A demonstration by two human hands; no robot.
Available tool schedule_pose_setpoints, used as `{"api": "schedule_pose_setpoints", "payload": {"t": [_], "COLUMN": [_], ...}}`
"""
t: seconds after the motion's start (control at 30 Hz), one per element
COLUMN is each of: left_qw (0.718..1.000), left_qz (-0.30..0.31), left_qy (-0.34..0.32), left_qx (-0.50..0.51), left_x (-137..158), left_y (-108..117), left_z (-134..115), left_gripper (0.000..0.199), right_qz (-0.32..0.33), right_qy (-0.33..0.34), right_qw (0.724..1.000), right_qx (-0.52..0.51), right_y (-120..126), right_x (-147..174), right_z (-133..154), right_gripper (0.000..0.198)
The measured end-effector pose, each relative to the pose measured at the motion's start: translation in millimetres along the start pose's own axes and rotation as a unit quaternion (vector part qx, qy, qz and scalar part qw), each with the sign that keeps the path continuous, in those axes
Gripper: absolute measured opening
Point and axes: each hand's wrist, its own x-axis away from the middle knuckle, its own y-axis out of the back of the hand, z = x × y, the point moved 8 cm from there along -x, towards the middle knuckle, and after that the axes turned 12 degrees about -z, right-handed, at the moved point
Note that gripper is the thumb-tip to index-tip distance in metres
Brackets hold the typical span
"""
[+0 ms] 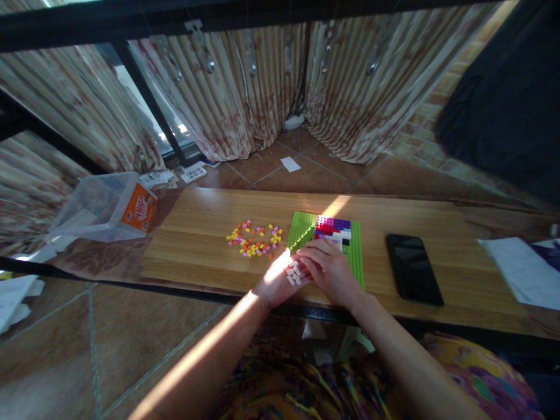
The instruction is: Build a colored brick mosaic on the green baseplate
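My left hand [280, 281] is turned palm up at the table's front edge, with several small white toy bricks [294, 272] lying in its palm. Over its fingers reaches my right hand [331, 269], fingers bent and close together. Whatever is between the right fingertips is too small to make out. Just beyond the hands lies a green baseplate [356, 251], partly covered by the right hand. Red, purple, white and black bricks [333, 226] are fixed on its upper part. To the left, loose yellow, orange and pink bricks [258, 248] are scattered on the wood.
The wooden table [192, 233] carries a black phone [413, 268] on the right. Beyond its left end stands a clear plastic box [102, 207] with an orange label. White paper [520, 271] lies at the far right. Curtains [245, 99] hang behind.
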Motion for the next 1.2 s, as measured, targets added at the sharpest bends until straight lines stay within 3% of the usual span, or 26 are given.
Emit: {"api": "schedule_pose_setpoints", "payload": {"t": [0.17,0.33,0.47,0.63,0.77,0.9,1.07,1.2], "left_qw": [0.998,0.997,0.996,0.998,0.999,0.999,0.999,0.999], "left_qz": [-0.027,-0.053,-0.037,0.004,0.007,0.009,-0.004,0.003], "left_qy": [-0.005,-0.001,-0.001,0.001,0.031,0.018,0.012,0.014], "left_qx": [0.058,0.058,0.079,0.059,0.003,-0.028,-0.047,-0.044], "left_x": [4,8,6,3,4,9,11,10], "left_y": [-7,-4,-5,-6,2,3,2,2], "left_z": [-3,-1,-2,-2,3,1,0,0], "left_gripper": [0.026,0.023,0.026,0.031,0.038,0.044,0.049,0.05], "right_qz": [0.086,0.094,0.08,0.018,-0.072,-0.129,-0.159,-0.162], "right_qy": [0.016,0.011,0.009,-0.001,-0.033,-0.066,-0.086,-0.072], "right_qw": [0.996,0.994,0.995,1.0,0.997,0.989,0.979,0.978], "right_qx": [0.019,0.045,0.051,0.015,0.008,0.029,0.094,0.11], "right_y": [-24,-31,-29,-9,20,47,66,63], "right_x": [12,16,14,7,1,-1,0,-2], "right_z": [6,0,1,3,-8,-23,-43,-49], "right_gripper": [0.022,0.021,0.018,0.013,0.009,0.008,0.013,0.013]}}
